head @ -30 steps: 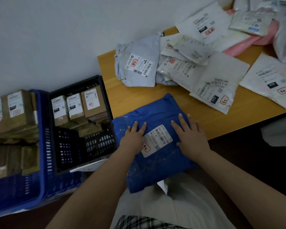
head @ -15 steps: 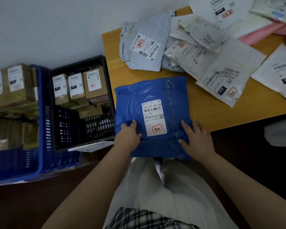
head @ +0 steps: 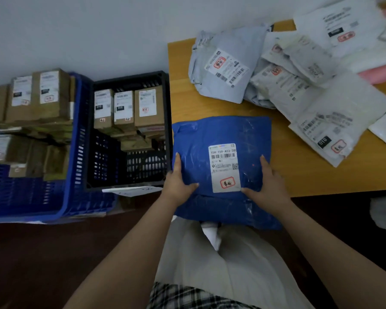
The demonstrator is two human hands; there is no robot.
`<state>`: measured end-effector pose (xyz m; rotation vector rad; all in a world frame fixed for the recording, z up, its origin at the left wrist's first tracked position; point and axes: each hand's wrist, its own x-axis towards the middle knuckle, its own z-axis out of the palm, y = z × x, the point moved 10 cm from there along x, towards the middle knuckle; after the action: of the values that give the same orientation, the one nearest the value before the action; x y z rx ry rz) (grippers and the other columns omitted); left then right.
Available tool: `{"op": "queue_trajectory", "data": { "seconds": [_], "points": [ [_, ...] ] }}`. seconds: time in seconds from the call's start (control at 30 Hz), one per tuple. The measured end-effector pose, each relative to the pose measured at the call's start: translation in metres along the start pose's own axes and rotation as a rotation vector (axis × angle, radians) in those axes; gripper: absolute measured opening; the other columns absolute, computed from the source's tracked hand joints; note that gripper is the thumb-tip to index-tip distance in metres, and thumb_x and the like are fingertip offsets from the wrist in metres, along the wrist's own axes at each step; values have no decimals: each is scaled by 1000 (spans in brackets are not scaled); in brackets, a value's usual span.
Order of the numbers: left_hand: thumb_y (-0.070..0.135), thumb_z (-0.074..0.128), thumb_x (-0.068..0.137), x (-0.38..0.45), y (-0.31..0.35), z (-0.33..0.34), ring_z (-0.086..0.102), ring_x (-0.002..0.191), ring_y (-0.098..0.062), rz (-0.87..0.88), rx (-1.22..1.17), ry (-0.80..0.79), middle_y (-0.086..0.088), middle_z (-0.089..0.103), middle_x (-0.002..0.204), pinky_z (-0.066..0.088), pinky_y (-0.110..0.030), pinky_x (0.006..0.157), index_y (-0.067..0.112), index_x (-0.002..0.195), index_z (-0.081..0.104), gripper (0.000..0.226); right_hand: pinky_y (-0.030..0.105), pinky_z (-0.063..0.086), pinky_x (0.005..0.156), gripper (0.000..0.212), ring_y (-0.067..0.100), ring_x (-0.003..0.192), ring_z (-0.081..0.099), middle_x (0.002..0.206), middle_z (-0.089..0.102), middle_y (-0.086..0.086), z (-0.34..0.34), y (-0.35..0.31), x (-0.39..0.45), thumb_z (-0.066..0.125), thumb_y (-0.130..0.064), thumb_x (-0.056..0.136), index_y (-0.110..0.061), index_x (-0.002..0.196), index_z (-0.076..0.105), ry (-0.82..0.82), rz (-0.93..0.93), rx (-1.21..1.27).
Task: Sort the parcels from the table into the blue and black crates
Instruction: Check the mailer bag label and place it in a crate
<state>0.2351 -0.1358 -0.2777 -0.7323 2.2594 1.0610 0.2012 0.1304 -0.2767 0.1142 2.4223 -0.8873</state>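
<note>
We held the blue parcel (head: 223, 152) at the near left corner of the wooden table (head: 283, 175), its near end hanging over the table edge above our lap. Our left hand (head: 178, 182) gripped its left side at about nine o'clock from the white shipping label (head: 225, 167), thumb lying on top and fingers curled under the edge. Our right hand (head: 269, 184) gripped the right side at about three o'clock from the label, thumb pressed near the label's lower corner; its other fingers lay along the parcel's side. At ten o'clock from the parcel, just beside the table, stood the black crate (head: 129, 81) with upright brown boxes (head: 125, 108) at its far end. The blue crate (head: 76, 152), touching the black one at its nine o'clock, held more brown boxes. At one to two o'clock lay a heap of grey and white mailer bags (head: 299, 85).
</note>
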Motion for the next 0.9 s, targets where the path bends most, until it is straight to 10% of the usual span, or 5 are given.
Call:
{"op": "queue_trajectory", "data": {
  "seconds": [0.9],
  "points": [
    [30, 75, 83, 90, -219, -225, 40, 131, -30, -163, -38, -18, -16, 31, 144, 35, -36, 108, 32, 155, -1, 104, 38, 41, 105, 88, 30, 129, 41, 140, 35, 14, 231, -240, 55, 63, -52, 87, -28, 155, 12, -261, 63, -112]
  ]
}}
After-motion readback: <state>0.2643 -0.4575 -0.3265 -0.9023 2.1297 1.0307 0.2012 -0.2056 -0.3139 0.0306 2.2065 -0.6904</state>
